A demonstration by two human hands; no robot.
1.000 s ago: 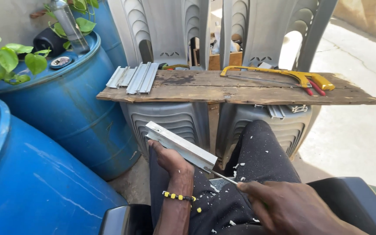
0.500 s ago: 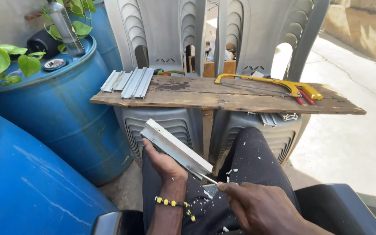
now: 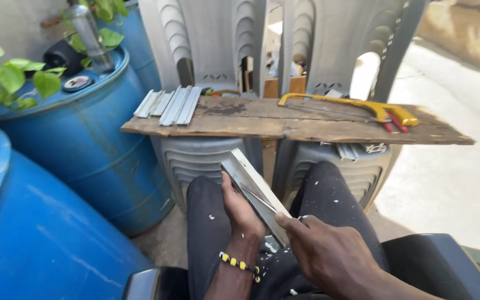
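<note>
Pale grey metal strip (image 3: 254, 191), centre frame: smooth, dull sheen, held in left hand (image 3: 240, 208). Weathered brown wooden plank (image 3: 284, 122) as tabletop: rough, matt, dark-stained, splintered edges. Stack of ribbed grey metal strips (image 3: 170, 105), upper left on it: satin. Yellow-framed hacksaw (image 3: 356, 106): glossy paint. Blue plastic drums (image 3: 79, 150), left: smooth, scuffed. Grey plastic chairs (image 3: 206, 39): matt, moulded. Black cloth trousers (image 3: 329, 194): flecked white.

Wooden plank (image 3: 284, 125) across chairs: metal strips (image 3: 169, 104), yellow hacksaw (image 3: 356, 105).
</note>
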